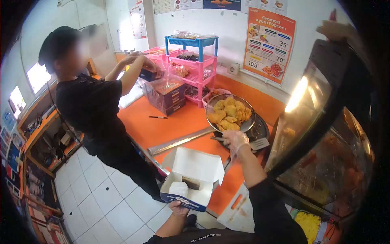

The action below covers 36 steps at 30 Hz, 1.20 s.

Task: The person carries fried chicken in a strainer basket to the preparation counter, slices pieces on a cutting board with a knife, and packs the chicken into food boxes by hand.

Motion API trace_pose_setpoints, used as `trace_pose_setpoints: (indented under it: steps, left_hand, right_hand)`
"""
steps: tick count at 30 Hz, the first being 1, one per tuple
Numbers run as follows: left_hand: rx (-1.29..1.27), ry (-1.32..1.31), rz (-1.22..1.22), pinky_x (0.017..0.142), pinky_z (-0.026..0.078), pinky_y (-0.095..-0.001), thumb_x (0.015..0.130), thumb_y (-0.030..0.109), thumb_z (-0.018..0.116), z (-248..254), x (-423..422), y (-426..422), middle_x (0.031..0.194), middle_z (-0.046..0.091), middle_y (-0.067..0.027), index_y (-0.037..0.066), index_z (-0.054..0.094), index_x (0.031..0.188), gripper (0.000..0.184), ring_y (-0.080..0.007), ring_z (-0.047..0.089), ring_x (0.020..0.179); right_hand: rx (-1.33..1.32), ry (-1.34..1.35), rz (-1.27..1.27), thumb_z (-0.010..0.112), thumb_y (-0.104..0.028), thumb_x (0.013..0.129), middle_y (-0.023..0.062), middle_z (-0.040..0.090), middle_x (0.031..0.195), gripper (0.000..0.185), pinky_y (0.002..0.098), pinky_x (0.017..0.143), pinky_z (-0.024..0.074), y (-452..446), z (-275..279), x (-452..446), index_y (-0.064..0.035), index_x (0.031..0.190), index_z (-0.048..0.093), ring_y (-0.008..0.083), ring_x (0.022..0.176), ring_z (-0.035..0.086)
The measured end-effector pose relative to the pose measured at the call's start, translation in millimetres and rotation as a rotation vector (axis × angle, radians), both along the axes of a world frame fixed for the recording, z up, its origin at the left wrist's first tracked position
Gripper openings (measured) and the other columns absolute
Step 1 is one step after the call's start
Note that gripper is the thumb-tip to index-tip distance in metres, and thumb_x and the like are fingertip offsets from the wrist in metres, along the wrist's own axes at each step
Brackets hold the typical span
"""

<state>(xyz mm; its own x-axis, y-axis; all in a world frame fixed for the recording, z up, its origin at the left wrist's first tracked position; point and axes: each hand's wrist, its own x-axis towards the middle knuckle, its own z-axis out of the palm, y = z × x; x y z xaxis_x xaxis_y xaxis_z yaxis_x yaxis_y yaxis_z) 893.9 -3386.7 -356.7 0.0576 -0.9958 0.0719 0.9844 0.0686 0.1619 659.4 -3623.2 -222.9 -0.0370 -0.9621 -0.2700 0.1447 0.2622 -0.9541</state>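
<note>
My left hand [178, 208] grips the front edge of an open takeaway box [194, 164], white inside and dark blue outside. In the box are a white wrapped lump [178, 188] and a flat brown packet [191, 182]. My right hand [237, 141], in a clear plastic glove, is closed around the middle of a spatula [260, 143]. The spatula's blade shows to the right of the hand and its handle end to the left; the grip itself is partly hidden. Just beyond lies a round strainer [209, 118] full of golden fried chicken pieces [229, 112], above a dark round tray [262, 131].
A long perforated metal piece [180, 142] and a pen [158, 117] lie on the orange table [178, 124]. Behind stands a pink and blue rack [202, 73]. A co-worker [87, 97] handles boxes [165, 95] at left. A lit glass cabinet [308, 162] borders the right; a blurred hand [335, 30] is above it.
</note>
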Motion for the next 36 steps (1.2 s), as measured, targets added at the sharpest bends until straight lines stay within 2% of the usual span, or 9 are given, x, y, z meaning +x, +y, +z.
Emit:
trace_pose_setpoints:
  steps: [2, 6, 11, 14, 18, 26, 32, 35, 36]
  left_hand:
    - [0.05, -0.056, 0.019, 0.101, 0.037, -0.0498, 0.055, 0.003, 0.061, 7.9, 5.3, -23.4, 0.121, 0.053, -0.0163, 0.002, 0.042, 0.127, 0.074, -0.0342, 0.05, 0.113]
    - [0.16, -0.12, -0.026, 0.095, 0.042, -0.0456, 0.061, -0.002, 0.063, -2.9, 12.3, -53.6, 0.117, 0.055, -0.0141, 0.002, 0.044, 0.125, 0.067, -0.0323, 0.053, 0.109]
    - [0.584, -0.396, -0.272, 0.086, 0.047, -0.0384, 0.08, 0.004, 0.054, 8.0, 31.4, -39.2, 0.106, 0.058, -0.0144, -0.001, 0.048, 0.107, 0.028, -0.0257, 0.057, 0.099]
    - [0.628, -0.518, -0.565, 0.078, 0.05, -0.0328, 0.084, 0.001, 0.051, 2.1, 56.8, -32.5, 0.095, 0.06, -0.012, 0.0, 0.05, 0.106, 0.022, -0.0213, 0.061, 0.087]
    - [0.608, -0.737, -0.572, 0.075, 0.049, -0.0307, 0.086, 0.006, 0.055, 3.9, 66.1, -32.3, 0.092, 0.061, -0.0095, 0.0, 0.052, 0.106, 0.021, -0.0172, 0.059, 0.082]
    - [0.236, -1.063, -0.308, 0.078, 0.043, -0.0276, 0.08, 0.002, 0.061, 32.6, 37.6, -42.4, 0.091, 0.059, -0.0039, 0.002, 0.055, 0.101, 0.022, -0.0131, 0.055, 0.088]
    - [-0.321, -1.569, -0.191, 0.078, 0.043, -0.0304, 0.077, 0.013, 0.069, 39.0, -14.7, -33.7, 0.097, 0.059, -0.006, 0.006, 0.057, 0.105, 0.031, -0.0182, 0.054, 0.088]
    - [-0.741, -1.843, -0.14, 0.081, 0.039, -0.0381, 0.07, 0.025, 0.074, 43.1, -60.8, -18.5, 0.102, 0.057, -0.0077, 0.009, 0.059, 0.106, 0.043, -0.0243, 0.052, 0.095]
    - [-0.883, -1.923, -0.132, 0.083, 0.038, -0.0408, 0.067, 0.029, 0.076, 46.6, -77.2, -11.5, 0.104, 0.057, -0.0079, 0.01, 0.059, 0.106, 0.047, -0.0263, 0.051, 0.098]
  right_hand:
    - [-0.156, 1.233, 0.143, 0.061, -0.035, 0.073, 0.0148, 0.064, 0.102, 0.04, 0.037, 0.074, 0.0487, -55.9, 32.2, 8.2, -0.0057, 0.101, 0.063, 0.0258, 0.086, 0.062]
    - [0.105, 1.251, -0.186, 0.064, -0.041, 0.07, 0.0175, 0.059, 0.116, 0.053, 0.0379, 0.09, 0.0458, -130.8, 47.8, 35.7, -0.0062, 0.11, 0.061, 0.0294, 0.109, 0.056]
    - [0.169, 1.25, -0.108, 0.072, -0.039, 0.064, 0.0183, 0.06, 0.112, 0.058, 0.037, 0.085, 0.0484, -177.9, 6.5, 30.2, -0.0042, 0.109, 0.062, 0.0289, 0.103, 0.06]
    - [0.155, 1.144, -0.099, 0.075, -0.035, 0.063, 0.0174, 0.063, 0.106, 0.055, 0.0352, 0.079, 0.0502, -192.7, -3.2, 22.0, -0.0029, 0.107, 0.063, 0.0259, 0.094, 0.063]
    - [-0.023, 0.911, -0.246, 0.075, -0.026, 0.066, 0.0143, 0.065, 0.1, 0.047, 0.0334, 0.074, 0.0506, -160.5, 14.6, 22.1, -0.003, 0.105, 0.064, 0.0208, 0.085, 0.063]
    - [-0.644, 1.063, -0.351, 0.074, -0.021, 0.067, 0.0096, 0.067, 0.083, 0.035, 0.0312, 0.069, 0.0512, 68.1, 49.2, 14.0, -0.0052, 0.098, 0.066, 0.0185, 0.075, 0.064]
    - [0.201, 0.395, 0.009, 0.077, -0.028, 0.068, 0.0121, 0.067, 0.087, 0.041, 0.0307, 0.076, 0.0502, 245.3, -51.9, -73.8, -0.0029, 0.099, 0.066, 0.0195, 0.08, 0.064]
    - [0.389, 0.912, 0.269, 0.077, -0.026, 0.068, 0.0156, 0.065, 0.1, 0.05, 0.0357, 0.086, 0.047, 289.5, -38.5, -94.3, -0.0014, 0.109, 0.061, 0.0253, 0.093, 0.061]
    - [0.387, 1.023, 0.128, 0.076, -0.026, 0.068, 0.0162, 0.063, 0.104, 0.054, 0.0371, 0.089, 0.0448, 300.4, -29.9, -100.5, -0.0018, 0.113, 0.058, 0.0274, 0.098, 0.059]
